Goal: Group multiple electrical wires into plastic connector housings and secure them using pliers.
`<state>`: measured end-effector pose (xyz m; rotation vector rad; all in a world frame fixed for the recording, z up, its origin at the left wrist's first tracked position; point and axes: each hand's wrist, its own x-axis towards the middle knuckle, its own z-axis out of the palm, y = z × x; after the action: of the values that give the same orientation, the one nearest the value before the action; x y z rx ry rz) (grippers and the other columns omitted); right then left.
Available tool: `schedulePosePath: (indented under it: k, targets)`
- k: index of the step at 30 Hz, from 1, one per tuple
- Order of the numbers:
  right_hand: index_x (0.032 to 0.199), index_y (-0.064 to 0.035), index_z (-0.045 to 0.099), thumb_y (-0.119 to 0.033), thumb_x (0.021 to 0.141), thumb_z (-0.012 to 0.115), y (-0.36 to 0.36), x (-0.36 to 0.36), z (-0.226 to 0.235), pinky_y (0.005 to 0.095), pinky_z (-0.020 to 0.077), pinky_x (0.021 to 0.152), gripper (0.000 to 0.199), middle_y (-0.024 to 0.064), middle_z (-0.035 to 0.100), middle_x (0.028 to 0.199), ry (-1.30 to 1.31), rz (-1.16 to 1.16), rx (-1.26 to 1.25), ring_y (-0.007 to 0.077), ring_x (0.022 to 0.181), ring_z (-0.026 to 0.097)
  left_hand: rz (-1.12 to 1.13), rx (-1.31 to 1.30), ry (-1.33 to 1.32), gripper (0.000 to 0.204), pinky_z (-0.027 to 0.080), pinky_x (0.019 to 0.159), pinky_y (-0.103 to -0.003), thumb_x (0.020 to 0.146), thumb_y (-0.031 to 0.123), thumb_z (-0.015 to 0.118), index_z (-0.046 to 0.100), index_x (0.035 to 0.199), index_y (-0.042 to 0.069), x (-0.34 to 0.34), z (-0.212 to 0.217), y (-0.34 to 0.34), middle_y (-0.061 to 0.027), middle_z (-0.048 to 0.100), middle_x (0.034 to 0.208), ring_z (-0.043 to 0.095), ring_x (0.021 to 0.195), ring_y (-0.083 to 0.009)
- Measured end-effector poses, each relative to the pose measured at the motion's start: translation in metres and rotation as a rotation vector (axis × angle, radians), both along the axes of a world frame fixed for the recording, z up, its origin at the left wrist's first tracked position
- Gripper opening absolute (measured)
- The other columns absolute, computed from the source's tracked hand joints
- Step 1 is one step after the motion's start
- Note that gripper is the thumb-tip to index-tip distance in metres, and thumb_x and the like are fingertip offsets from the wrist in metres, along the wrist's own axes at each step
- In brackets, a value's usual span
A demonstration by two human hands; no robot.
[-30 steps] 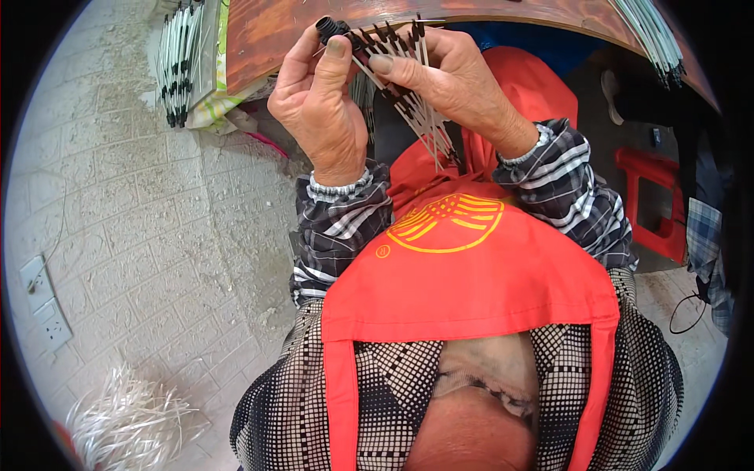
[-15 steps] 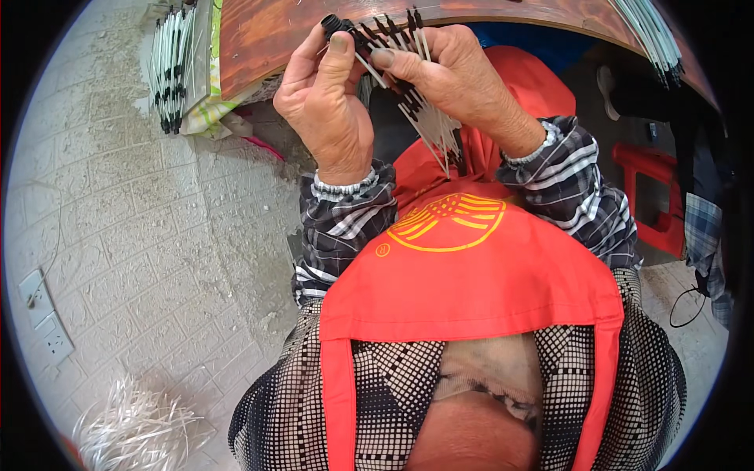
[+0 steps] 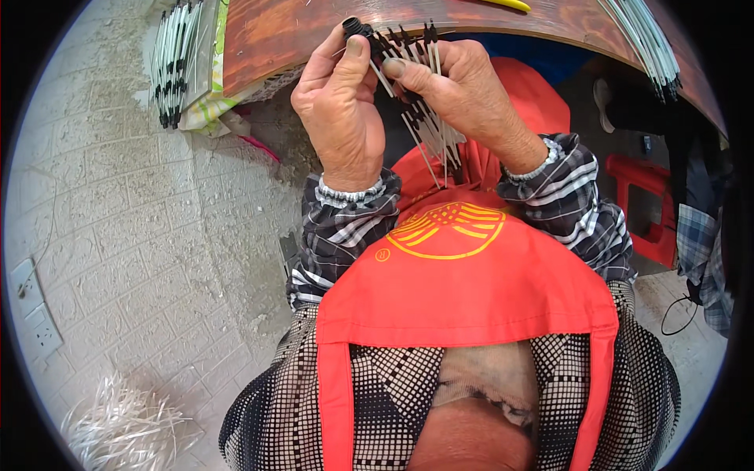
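Observation:
My left hand (image 3: pixel 342 118) pinches a small black ribbed fitting (image 3: pixel 353 28) between thumb and fingers, just above the table's front edge. A white stick slants down from beside its thumb. Close by on the right, my right hand (image 3: pixel 471 98) is closed round a bundle of thin white sticks with black ends (image 3: pixel 428 125). Its thumb presses near the black tips at the upper end, close to the fitting. The bundle's lower ends fan out over the red apron (image 3: pixel 471 290). Whether the stick and the fitting are joined is hidden by the fingers.
More black-and-white sticks (image 3: pixel 173 67) hang at the table's left side, and others (image 3: pixel 640 39) lie at its right. A yellow object (image 3: pixel 510 4) lies on the brown table (image 3: pixel 275 35). A red stool (image 3: pixel 656 243) stands right; pale strips (image 3: pixel 129 420) are heaped on the floor.
The whole view has shifted slightly, and a yellow object has come into sight on the table. Both hands keep their grips, with little visible difference between them.

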<state>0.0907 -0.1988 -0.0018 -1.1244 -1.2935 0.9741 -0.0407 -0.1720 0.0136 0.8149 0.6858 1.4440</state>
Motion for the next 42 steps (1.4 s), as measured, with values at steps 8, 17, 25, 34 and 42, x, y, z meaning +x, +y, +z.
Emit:
schedulePosePath:
  k: [8, 17, 25, 34, 42]
  targets:
    - [0.076, 0.0, 0.068, -0.02, 0.086, 0.066, 0.002, -0.001, -0.004, 0.0301, 0.0443, 0.052, 0.023, 0.0054, 0.06, 0.059, -0.023, -0.016, 0.018, 0.0108, 0.054, 0.054, 0.058, 0.062, 0.125, 0.028, 0.051, 0.089, -0.031, 0.092, 0.003, 0.064, 0.06, 0.119, -0.006, 0.002, 0.002, -0.002, -0.011, 0.068, 0.107, 0.065, 0.098, -0.0181]
    - [0.073, -0.0007, 0.068, -0.019, 0.088, 0.067, 0.0, 0.007, -0.006, 0.0256, 0.0427, 0.052, 0.024, -0.0018, 0.058, 0.06, 0.114, 0.126, -0.043, 0.0048, 0.057, 0.051, -0.084, 0.095, 0.112, 0.031, 0.053, 0.09, -0.032, 0.093, 0.003, 0.063, 0.059, 0.121, -0.007, -0.008, 0.001, -0.003, -0.0123, 0.068, 0.11, 0.065, 0.099, -0.0179]
    - [0.077, -0.001, 0.07, -0.019, 0.086, 0.071, 0.0, -0.001, 0.002, 0.0225, 0.0441, 0.054, 0.02, -0.0019, 0.062, 0.064, 0.185, 0.166, 0.009, 0.003, 0.061, 0.054, -0.091, 0.093, -0.031, 0.029, 0.05, 0.096, -0.034, 0.097, 0.007, 0.057, 0.056, 0.123, -0.005, -0.009, 0.008, -0.012, -0.0129, 0.064, 0.119, 0.061, 0.109, -0.0198]
    - [0.086, 0.0, 0.074, -0.017, 0.084, 0.076, -0.004, -0.01, 0.013, 0.021, 0.0468, 0.057, 0.017, -0.0024, 0.066, 0.07, 0.383, 0.158, -0.015, 0.0026, 0.064, 0.057, -0.093, 0.155, -0.111, 0.029, 0.055, 0.084, -0.031, 0.096, 0.01, 0.061, 0.058, 0.12, -0.006, -0.019, 0.011, -0.009, -0.0125, 0.068, 0.106, 0.067, 0.094, -0.0178]
    - [0.087, -0.0005, 0.075, -0.017, 0.086, 0.075, -0.003, -0.016, 0.019, 0.0197, 0.0458, 0.056, 0.017, -0.0019, 0.066, 0.069, 0.339, 0.182, -0.004, 0.0021, 0.064, 0.056, -0.038, 0.165, -0.154, 0.028, 0.056, 0.083, -0.032, 0.096, 0.01, 0.062, 0.058, 0.119, -0.005, -0.026, 0.01, -0.012, -0.0117, 0.069, 0.106, 0.068, 0.093, -0.0181]
